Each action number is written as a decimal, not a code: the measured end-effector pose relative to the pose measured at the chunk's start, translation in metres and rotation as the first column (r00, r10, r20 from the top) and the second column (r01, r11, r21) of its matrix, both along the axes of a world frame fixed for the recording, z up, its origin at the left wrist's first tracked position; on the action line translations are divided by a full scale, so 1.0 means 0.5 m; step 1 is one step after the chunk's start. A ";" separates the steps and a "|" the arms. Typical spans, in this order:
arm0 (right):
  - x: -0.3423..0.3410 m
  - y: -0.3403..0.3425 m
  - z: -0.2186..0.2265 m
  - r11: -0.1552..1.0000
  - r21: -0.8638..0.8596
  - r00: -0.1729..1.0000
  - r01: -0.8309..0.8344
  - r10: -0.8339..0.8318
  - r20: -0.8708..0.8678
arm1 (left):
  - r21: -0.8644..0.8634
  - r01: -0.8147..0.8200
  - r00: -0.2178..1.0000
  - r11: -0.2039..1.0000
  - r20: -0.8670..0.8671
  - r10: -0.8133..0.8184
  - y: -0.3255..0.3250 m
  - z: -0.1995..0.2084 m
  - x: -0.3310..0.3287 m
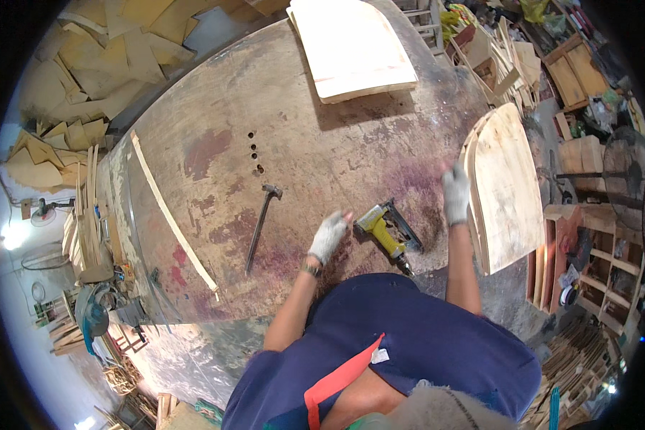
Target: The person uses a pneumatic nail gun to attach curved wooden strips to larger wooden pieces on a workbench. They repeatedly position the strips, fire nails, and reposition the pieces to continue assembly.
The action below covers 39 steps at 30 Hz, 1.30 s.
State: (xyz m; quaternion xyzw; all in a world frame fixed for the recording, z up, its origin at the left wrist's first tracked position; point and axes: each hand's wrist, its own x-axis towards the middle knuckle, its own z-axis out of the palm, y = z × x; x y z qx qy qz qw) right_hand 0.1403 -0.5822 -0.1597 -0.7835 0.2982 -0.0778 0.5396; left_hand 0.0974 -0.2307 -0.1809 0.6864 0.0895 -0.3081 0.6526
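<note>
Stacked wooden panels (509,190), pale and rounded at the far end, lie at the right side of the tabletop (201,186), with the gloved right hand (456,193) at their left edge. That hand's fingertips are blurred, so I cannot tell how far open its grip is, or whether it holds the edge or only touches it. The gloved left hand (328,238) is near the front of the tabletop, back upward, a dark-banded watch (311,269) on its wrist. Nothing shows in its grip, though how far open that is cannot be told from above. Just to its right, between the two hands, a yellow-and-black nail gun (385,235) lies on the tabletop. To the left lies a hammer (259,229), head pointing away from the person, and farther left a long, thin wooden strip (169,215). Beyond the hammer, dark holes (253,147) run in a short row. Another pale panel stack (355,50) sits toward the far edge.
</note>
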 end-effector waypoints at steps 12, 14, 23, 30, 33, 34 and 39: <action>-0.607 -0.174 -0.158 0.133 0.674 0.381 0.726 -0.894 -0.235 | 0.120 -0.085 0.970 0.989 -0.217 0.110 0.072 -0.004 -0.209; -0.583 -0.212 -0.126 0.264 0.672 0.472 0.692 -0.870 -0.144 | 0.071 -0.037 0.987 0.997 -0.154 0.047 0.057 0.005 -0.197; -0.589 -0.288 -0.093 0.799 -0.348 0.709 0.491 -0.599 -0.372 | 0.052 0.163 0.986 0.985 -0.042 -0.161 0.023 0.040 -0.196; -0.516 -0.557 -0.085 0.516 -0.840 0.822 0.170 -0.544 -0.168 | 0.124 0.236 0.971 0.964 0.012 -0.239 0.050 0.064 -0.230; -0.467 -0.653 -0.079 0.575 -0.817 0.882 0.052 -0.410 -0.232 | 0.182 0.213 0.968 0.960 0.091 -0.232 0.063 0.070 -0.240; -0.450 -0.676 -0.082 0.566 -0.824 0.868 -0.008 -0.406 -0.287 | 0.184 0.191 0.973 0.964 0.094 -0.211 0.065 0.071 -0.245; -0.393 -0.747 -0.092 0.657 -0.729 0.786 -0.193 -0.341 -0.515 | 0.165 0.107 0.993 0.980 0.037 -0.115 0.053 0.072 -0.271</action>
